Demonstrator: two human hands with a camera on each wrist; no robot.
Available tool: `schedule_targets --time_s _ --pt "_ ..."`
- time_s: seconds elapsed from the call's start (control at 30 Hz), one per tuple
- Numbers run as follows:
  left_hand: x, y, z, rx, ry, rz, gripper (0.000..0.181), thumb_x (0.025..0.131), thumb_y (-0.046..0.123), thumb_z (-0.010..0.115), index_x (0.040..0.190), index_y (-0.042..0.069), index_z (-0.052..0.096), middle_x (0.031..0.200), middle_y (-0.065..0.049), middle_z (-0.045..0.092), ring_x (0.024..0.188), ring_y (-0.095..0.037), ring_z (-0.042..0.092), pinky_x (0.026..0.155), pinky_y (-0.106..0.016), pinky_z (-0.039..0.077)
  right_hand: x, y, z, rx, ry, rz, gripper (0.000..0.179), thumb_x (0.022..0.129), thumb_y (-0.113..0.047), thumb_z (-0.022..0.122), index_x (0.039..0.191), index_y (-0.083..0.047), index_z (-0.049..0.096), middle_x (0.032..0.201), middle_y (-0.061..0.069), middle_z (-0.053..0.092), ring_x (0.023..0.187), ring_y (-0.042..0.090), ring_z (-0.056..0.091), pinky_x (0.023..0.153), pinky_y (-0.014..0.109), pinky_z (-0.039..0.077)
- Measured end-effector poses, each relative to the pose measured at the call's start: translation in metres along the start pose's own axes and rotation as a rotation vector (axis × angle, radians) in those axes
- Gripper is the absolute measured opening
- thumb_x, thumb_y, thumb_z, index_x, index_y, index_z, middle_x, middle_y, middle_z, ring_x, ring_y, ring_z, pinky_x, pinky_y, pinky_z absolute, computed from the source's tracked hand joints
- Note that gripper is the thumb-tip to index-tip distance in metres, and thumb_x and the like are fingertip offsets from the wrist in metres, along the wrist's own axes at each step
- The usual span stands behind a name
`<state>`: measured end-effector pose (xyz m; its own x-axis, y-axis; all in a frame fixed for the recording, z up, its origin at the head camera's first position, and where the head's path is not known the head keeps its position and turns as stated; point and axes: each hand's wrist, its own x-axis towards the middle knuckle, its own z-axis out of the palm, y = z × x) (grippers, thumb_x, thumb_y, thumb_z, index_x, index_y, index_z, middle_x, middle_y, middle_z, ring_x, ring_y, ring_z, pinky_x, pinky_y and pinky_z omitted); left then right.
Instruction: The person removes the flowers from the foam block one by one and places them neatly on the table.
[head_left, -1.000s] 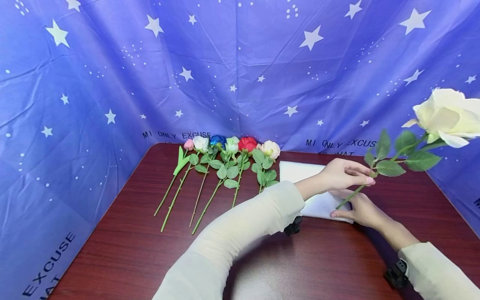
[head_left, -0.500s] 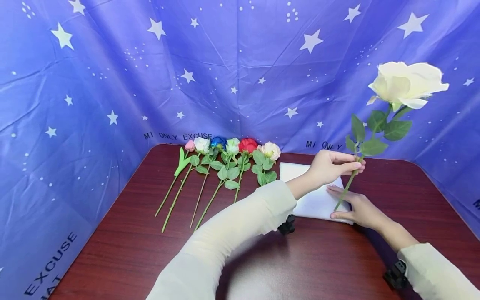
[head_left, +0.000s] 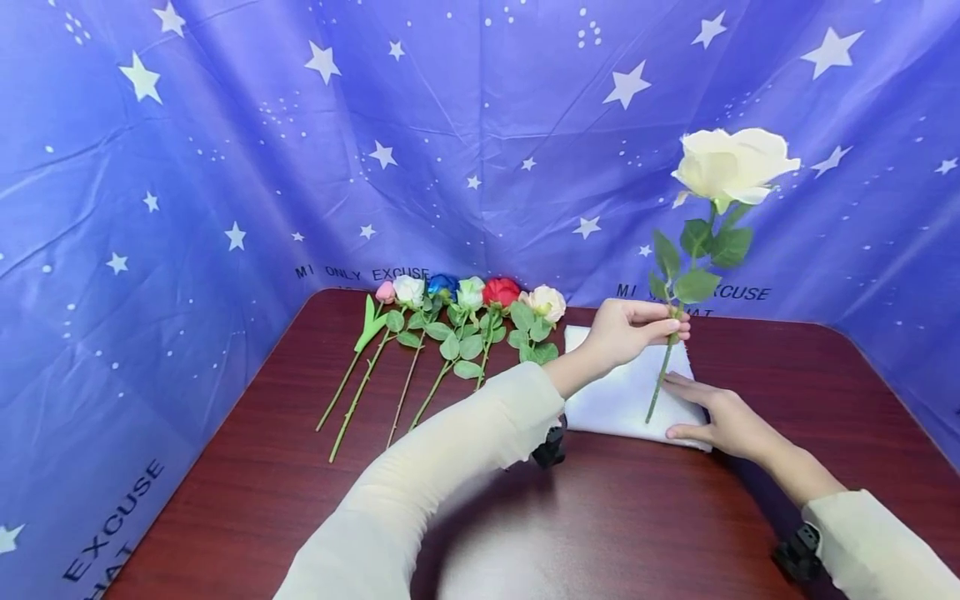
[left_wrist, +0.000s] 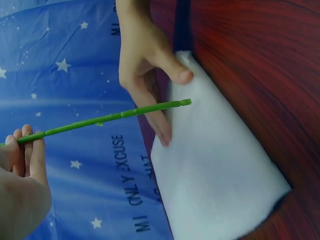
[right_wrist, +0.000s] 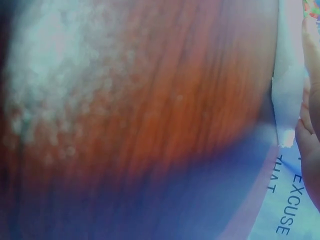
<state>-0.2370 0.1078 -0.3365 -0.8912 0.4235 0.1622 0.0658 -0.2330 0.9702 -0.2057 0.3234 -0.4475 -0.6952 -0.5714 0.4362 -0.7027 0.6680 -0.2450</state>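
My left hand (head_left: 630, 329) pinches the green stem of a large white artificial rose (head_left: 735, 162), held nearly upright with its bloom at the top. The lower end of the stem (left_wrist: 115, 116) points down over a white foam-like block (head_left: 611, 408) and overlaps its top in the head view. My right hand (head_left: 727, 421) rests at the right end of the block, thumb and fingers spread and fairly straight. In the left wrist view, the thumb of the right hand (left_wrist: 145, 55) lies at the block's edge. Only part of the right hand (right_wrist: 312, 110) shows in the right wrist view.
Several artificial flowers lie in a row left of the block: a pink tulip (head_left: 385, 292), a white rose (head_left: 408, 290), a blue rose (head_left: 442, 287), a red rose (head_left: 501, 292) and a cream rose (head_left: 546, 302) among them. A starry blue cloth (head_left: 480, 167) hangs behind the dark red table (head_left: 585, 517).
My left hand has moved left with the white rose, which has swung from a rightward slant to nearly upright over the block. My right hand has stayed at the block's right end.
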Motion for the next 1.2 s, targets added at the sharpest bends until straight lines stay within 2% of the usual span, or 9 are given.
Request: schedule_targets --time_s 0.2,0.43,0.7,1.07,1.2 --pt "-0.003 0.004 -0.017 -0.041 0.071 0.002 0.025 0.088 -0.008 0.061 0.112 -0.016 0.063 0.109 -0.033 0.065 0.104 -0.046 0.064 0.082 -0.029 0.062 -0.001 0.001 -0.002 0.023 -0.003 -0.016 0.074 0.063 -0.030 0.088 0.126 -0.001 0.062 0.125 0.027 0.062 0.127 -0.025 0.021 0.102 -0.012 0.016" --pt "-0.009 0.005 -0.035 -0.053 0.122 -0.020 0.024 0.089 -0.006 0.061 0.111 -0.014 0.064 0.110 -0.032 0.066 0.105 -0.045 0.064 0.083 -0.030 0.062 -0.003 0.001 -0.009 0.012 -0.050 0.020 0.075 0.064 -0.033 0.087 0.126 -0.001 0.061 0.126 0.025 0.063 0.124 -0.029 0.017 0.098 -0.014 0.013" --pt "-0.017 0.004 -0.052 -0.016 0.129 -0.010 0.026 0.089 -0.006 0.061 0.114 -0.015 0.063 0.111 -0.035 0.064 0.105 -0.044 0.065 0.084 -0.032 0.062 -0.004 0.009 -0.017 -0.010 -0.054 -0.037 0.076 0.058 -0.031 0.089 0.121 0.004 0.063 0.119 0.027 0.065 0.124 -0.031 0.014 0.098 -0.014 0.011" --pt "-0.022 -0.002 -0.076 -0.031 0.152 0.014 0.029 0.091 -0.009 0.056 0.118 -0.019 0.057 0.116 -0.039 0.058 0.109 -0.047 0.061 0.091 -0.040 0.059 -0.015 0.017 -0.024 -0.042 -0.046 -0.028 0.078 0.056 -0.028 0.090 0.122 0.003 0.062 0.118 0.028 0.065 0.125 -0.032 0.012 0.098 -0.015 0.011" --pt "-0.025 -0.002 -0.083 -0.015 0.174 0.006 0.028 0.090 -0.008 0.057 0.117 -0.018 0.059 0.113 -0.039 0.060 0.104 -0.043 0.066 0.091 -0.043 0.058 -0.016 0.020 -0.027 -0.054 -0.043 -0.031 0.079 0.056 -0.029 0.089 0.124 0.001 0.062 0.117 0.029 0.065 0.126 -0.032 0.012 0.098 -0.015 0.010"
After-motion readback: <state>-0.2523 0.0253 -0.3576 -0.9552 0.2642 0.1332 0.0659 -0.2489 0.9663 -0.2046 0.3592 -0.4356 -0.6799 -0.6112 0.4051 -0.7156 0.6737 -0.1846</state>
